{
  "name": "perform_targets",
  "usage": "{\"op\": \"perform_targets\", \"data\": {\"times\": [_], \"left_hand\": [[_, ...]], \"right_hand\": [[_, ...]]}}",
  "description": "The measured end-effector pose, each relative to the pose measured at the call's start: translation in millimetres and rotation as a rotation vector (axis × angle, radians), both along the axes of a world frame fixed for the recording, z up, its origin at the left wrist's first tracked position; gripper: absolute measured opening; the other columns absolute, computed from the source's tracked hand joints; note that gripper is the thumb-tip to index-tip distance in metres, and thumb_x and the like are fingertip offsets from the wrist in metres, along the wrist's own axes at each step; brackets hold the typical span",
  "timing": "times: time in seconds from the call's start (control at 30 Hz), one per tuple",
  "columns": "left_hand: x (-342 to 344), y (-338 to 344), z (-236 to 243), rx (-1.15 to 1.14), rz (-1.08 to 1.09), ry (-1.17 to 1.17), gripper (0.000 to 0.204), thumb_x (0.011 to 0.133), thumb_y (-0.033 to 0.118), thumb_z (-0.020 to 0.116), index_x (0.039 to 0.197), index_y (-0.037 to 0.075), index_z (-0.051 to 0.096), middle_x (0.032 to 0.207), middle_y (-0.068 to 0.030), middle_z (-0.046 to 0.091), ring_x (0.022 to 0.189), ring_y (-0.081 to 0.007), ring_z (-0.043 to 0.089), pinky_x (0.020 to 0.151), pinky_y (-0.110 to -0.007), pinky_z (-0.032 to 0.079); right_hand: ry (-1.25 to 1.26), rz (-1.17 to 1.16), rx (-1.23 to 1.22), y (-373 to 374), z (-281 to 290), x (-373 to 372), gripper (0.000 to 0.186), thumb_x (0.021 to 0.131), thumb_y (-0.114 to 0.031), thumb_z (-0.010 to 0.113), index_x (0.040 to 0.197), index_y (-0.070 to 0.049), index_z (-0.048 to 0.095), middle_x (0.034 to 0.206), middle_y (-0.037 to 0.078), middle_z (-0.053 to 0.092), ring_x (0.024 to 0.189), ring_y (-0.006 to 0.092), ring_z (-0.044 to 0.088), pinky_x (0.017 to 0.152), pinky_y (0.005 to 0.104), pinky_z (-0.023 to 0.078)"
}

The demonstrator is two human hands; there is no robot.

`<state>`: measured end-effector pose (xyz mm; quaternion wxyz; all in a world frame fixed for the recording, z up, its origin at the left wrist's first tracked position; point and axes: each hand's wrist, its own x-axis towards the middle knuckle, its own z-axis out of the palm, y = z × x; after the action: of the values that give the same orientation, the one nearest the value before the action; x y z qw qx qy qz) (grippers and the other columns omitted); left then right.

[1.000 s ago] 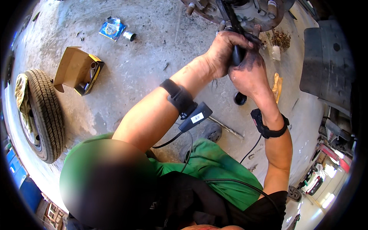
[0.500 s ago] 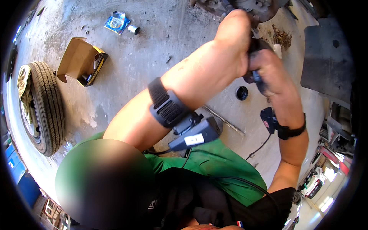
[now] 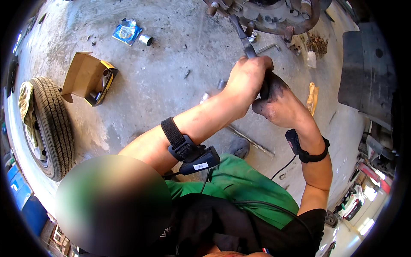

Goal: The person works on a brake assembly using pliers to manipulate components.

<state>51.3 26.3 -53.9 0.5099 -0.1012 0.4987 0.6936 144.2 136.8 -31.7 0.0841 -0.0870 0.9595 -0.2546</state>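
My left hand point(image 3: 248, 77) is closed around the dark handle of a long tool with a flat metal shaft point(image 3: 240, 32). Its far end reaches the rusty wheel hub point(image 3: 274, 19) at the top; whether it touches is unclear. My right hand point(image 3: 280, 105), blackened with grease, is closed just below the left on the tool's dark lower part; its fingers are mostly hidden. Threaded studs point(image 3: 289, 33) stick out of the hub toward me.
An L-shaped wrench point(image 3: 269, 47) lies below the hub. A tyre point(image 3: 53, 128) and an open cardboard box point(image 3: 83, 77) are at left, a blue packet point(image 3: 126, 32) and metal cup point(image 3: 146, 40) farther off. A metal bar point(image 3: 252, 141) lies near my knees; a dark panel point(image 3: 361, 73) stands at right.
Both hands have drawn back from the hub toward me, so the tool's shaft and the hub studs now show. The small black cap on the floor is now hidden behind my right hand.
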Motion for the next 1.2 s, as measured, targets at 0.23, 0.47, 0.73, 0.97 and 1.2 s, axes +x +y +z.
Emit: {"op": "perform_targets", "data": {"times": [0.23,0.47,0.73,0.97,1.2], "left_hand": [[7.1,-1.7,-23.5,0.027,-0.126,0.295,0.037,0.087,0.035,0.07,0.089,-0.002,0.063,0.08,-0.0054,0.063,0.076,-0.0151,0.057,0.073,-0.029,0.046],[4.6,-8.2,-27.9,-0.121,-0.135,0.498,0.034,0.082,0.026,0.073,0.098,-0.003,0.063,0.091,-0.0085,0.068,0.085,-0.0144,0.06,0.081,-0.03,0.048],[-17.9,4.1,-29.0,-0.1,-0.308,0.743,0.016,0.078,0.01,0.058,0.09,0.007,0.069,0.09,-0.0095,0.066,0.09,-0.0278,0.056,0.082,-0.036,0.047],[-24.8,3.5,-34.6,0.053,-0.395,0.908,0.013,0.08,0.012,0.061,0.085,0.002,0.067,0.078,-0.0094,0.063,0.076,-0.0232,0.059,0.073,-0.034,0.048],[-22.3,2.7,-5.3,0.079,-0.287,0.741,0.016,0.084,0.012,0.057,0.081,0.0,0.067,0.081,-0.0093,0.065,0.079,-0.0176,0.058,0.077,-0.032,0.047]], "right_hand": [[-0.023,0.271,0.125,32.8,-3.8,1.1,0.008,0.074,-0.009,0.061,0.073,-0.001,0.061,0.086,0.019,0.065,0.082,0.0394,0.061,0.07,0.0485,0.049],[-0.174,-0.191,0.08,0.2,2.7,-5.1,0.015,0.077,-0.011,0.06,0.08,0.003,0.062,0.083,0.026,0.064,0.081,0.0436,0.062,0.071,0.0498,0.051],[-0.057,-0.16,-0.009,-2.1,-12.9,-7.5,0.022,0.075,-0.009,0.062,0.092,0.005,0.06,0.09,0.028,0.064,0.087,0.0465,0.061,0.076,0.0499,0.051],[0.013,-0.234,-0.028,-5.5,-8.8,-4.4,0.015,0.078,-0.006,0.06,0.091,0.002,0.058,0.092,0.024,0.06,0.087,0.0454,0.056,0.072,0.0505,0.046],[0.063,-0.244,0.013,-3.4,2.8,-3.2,0.016,0.079,-0.006,0.062,0.092,0.001,0.06,0.092,0.024,0.059,0.084,0.0443,0.056,0.07,0.0506,0.045]]}}
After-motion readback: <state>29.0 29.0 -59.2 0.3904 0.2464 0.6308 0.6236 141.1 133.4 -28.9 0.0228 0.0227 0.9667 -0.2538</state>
